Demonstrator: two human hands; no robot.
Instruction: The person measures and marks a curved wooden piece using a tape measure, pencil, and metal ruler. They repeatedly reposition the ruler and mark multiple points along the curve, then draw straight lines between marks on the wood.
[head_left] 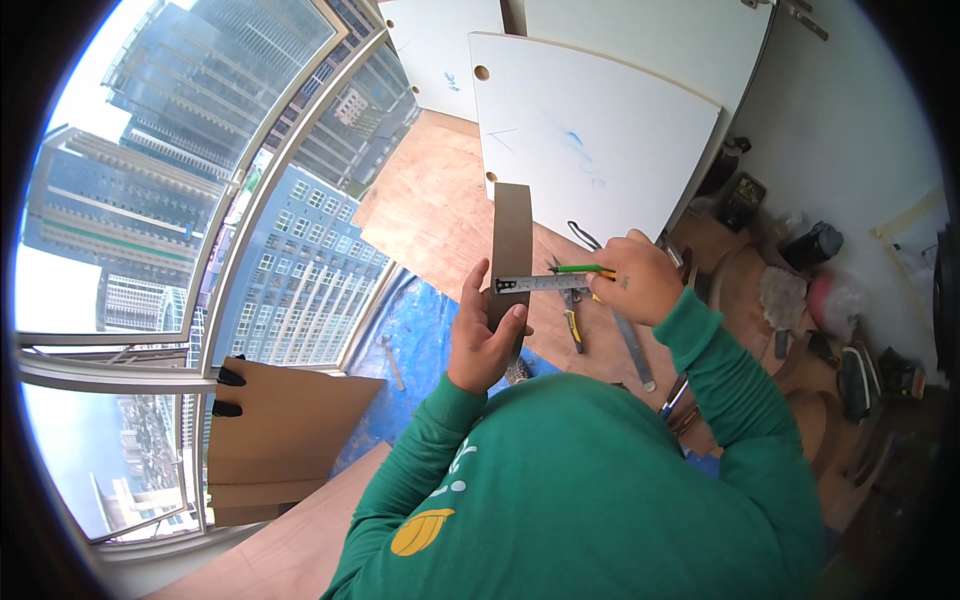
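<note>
My left hand (482,345) grips a long brown strip (513,225) near its lower end, thumb on one side and fingers on the other. In my right hand (640,282) are a tape measure and a green pencil (582,268). The tape's metal blade (550,284) reaches leftward across the strip, its hooked end by the strip's left edge. My fingers hide the tape's case. Below the blade lies a hand tool with yellow and black handles (573,328), like pliers or snips. A long flat metal tool (633,355) rests on the wooden surface to its right.
White panels (600,130) with round holes stand ahead. Large windows (170,180) line the left, above a leaning cardboard sheet (285,425). A blue plastic sheet (405,310) covers part of the floor. Black tools and bags (812,243) crowd the right by the wall.
</note>
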